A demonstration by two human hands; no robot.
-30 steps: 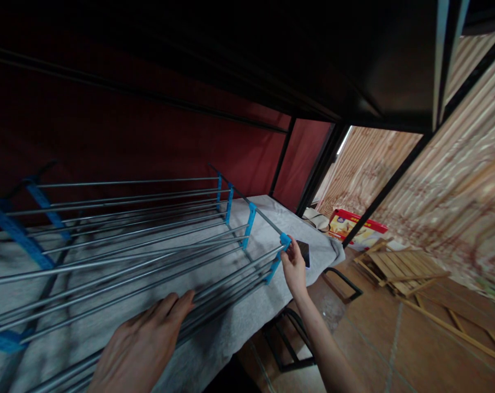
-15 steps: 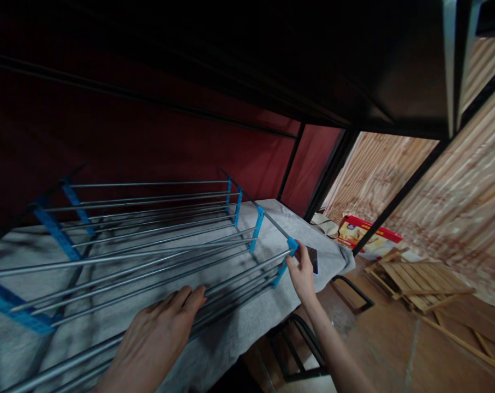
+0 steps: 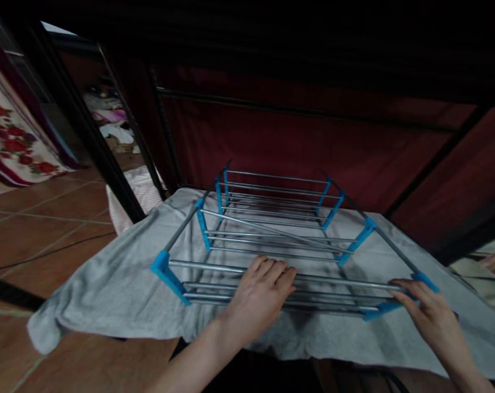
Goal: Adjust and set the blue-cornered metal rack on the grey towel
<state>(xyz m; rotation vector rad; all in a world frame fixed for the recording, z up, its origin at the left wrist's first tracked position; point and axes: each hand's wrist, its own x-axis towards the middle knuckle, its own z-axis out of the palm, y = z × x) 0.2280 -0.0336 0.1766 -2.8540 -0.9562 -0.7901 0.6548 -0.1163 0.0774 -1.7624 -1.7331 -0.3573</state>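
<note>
A rack of metal rods and blue plastic brackets lies on its side, its rows of rods running back from me. My left hand is closed over the middle of the front metal rod, knuckles up. At that rod's right end, my right hand grips it with thumb and fingers, beside the right front blue bracket, which it partly hides. The left front blue bracket holds the rod's other end. Farther back, one rod slants across the rack from the left side.
A grey cloth covers the table under the rack. Behind stands a dark red panel, with a dark shelf overhead and black posts at the left. A striped cloth bundle and a floral cloth are off to the left.
My view has swung left, so the rack now shows whole and the wooden pieces at right are out of sight. Both hands stay at the front rod.
</note>
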